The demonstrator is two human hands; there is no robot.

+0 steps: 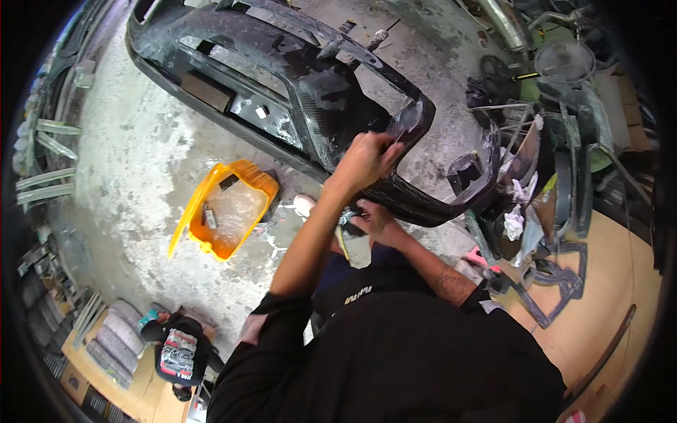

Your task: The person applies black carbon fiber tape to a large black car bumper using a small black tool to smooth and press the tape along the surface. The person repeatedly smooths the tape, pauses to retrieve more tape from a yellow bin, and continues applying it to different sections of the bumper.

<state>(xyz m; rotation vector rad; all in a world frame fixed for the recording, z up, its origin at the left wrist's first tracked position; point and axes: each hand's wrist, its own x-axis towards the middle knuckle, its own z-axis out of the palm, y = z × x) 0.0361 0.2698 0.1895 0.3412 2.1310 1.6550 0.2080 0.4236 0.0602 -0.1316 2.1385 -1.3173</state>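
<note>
A large black car bumper [331,92], wet and with a carbon-like weave in places, stretches across the upper middle. My left hand [363,162] is on its near right part, fingers curled down against the surface. Whatever may be under those fingers is hidden. Below the bumper's near edge is my right hand [379,222], its visible fingers apart and pointing left. A small dark shape lies by its fingertips, too unclear to name. A dark block [207,92] and a small white piece [262,111] rest in the bumper's long recess.
A yellow tub [218,250] of cloudy water stands on the stained concrete floor, left of my arms. Car parts and scraps crowd the right, near a plywood board [599,282]. A person in black [185,352] bends at the lower left, beside stacked grey parts [116,338].
</note>
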